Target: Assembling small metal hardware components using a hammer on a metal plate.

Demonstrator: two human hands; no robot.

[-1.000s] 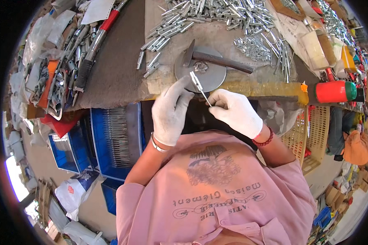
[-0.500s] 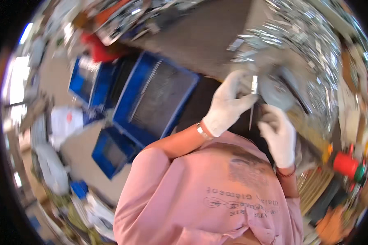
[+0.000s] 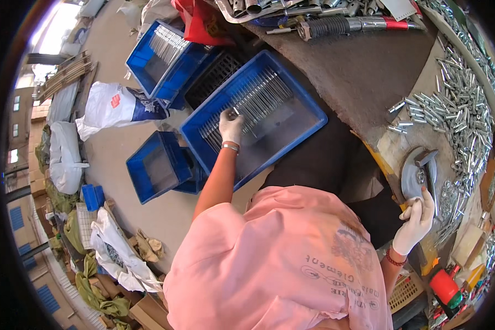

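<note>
My left hand (image 3: 231, 126), in a white glove, reaches into a large blue crate (image 3: 308, 132). Its fingers are closed round a shiny metal rod, of which only an end shows by the fingertips. A row of slim metal rods (image 3: 267, 93) lies side by side in the crate, around and beyond this hand. My right hand (image 3: 415, 223), gloved too, is on the right by the bench edge, its fingers apart and nothing visible in them. Just beyond its fingertips is a round metal disc (image 3: 411, 175) with a dark lever-like bar (image 3: 426, 158).
Many short metal tubes (image 3: 456, 118) are heaped on the bench at right. A spring-wrapped tool (image 3: 335, 26) lies at the far edge. Smaller blue crates (image 3: 154, 168) and a white sack (image 3: 113, 107) stand on the left floor. A red-and-green spool (image 3: 444, 286) is near right.
My left hand has moved left from beside the right hand into the blue crate, taking the metal rod. The right hand has shifted right and nearer, towards the disc. The view has turned left.
</note>
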